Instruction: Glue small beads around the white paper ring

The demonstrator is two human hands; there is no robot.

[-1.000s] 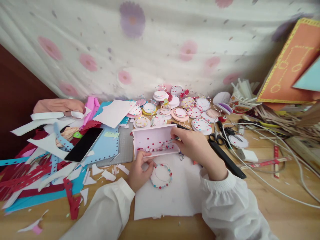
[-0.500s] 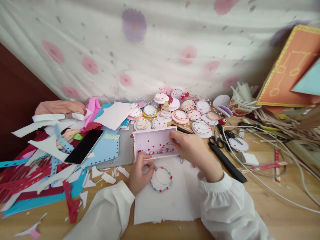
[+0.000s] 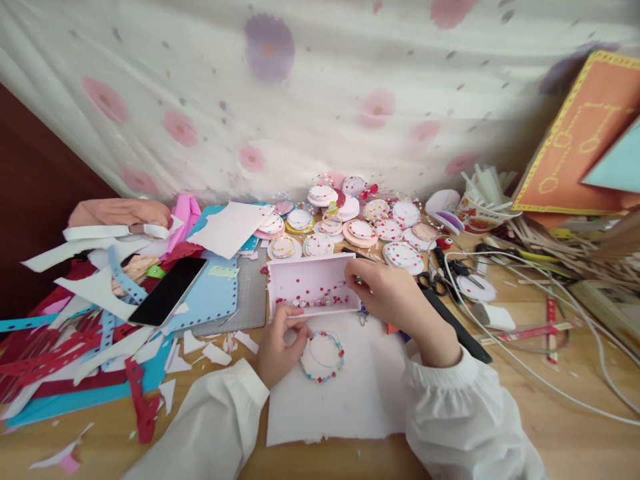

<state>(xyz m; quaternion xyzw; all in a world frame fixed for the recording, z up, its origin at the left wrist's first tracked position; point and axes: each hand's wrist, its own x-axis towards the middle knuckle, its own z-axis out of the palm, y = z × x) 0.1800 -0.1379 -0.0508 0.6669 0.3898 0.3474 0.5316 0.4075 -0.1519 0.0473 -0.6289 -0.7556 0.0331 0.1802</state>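
A shallow white box (image 3: 310,272) holds small red and pale beads along its lower side. My left hand (image 3: 283,347) has its fingers closed on the box's near left edge. At the box's right end is my right hand (image 3: 385,293), its fingertips pinched around a thin tool, mostly hidden, that points into the box. A ring of red, blue and white beads (image 3: 323,357) lies on the white sheet (image 3: 345,413) just in front of the box, beside my left fingertips.
Several round bead-decorated discs (image 3: 360,232) stand behind the box. Left are paper scraps (image 3: 95,293) and a black phone (image 3: 169,291). To the right lie scissors (image 3: 434,283), a white cable (image 3: 535,381) and a cup of white sticks (image 3: 483,207).
My right hand has shifted slightly to the right along the box, exposing more of its inside. My left hand stays almost where it was on the box edge.
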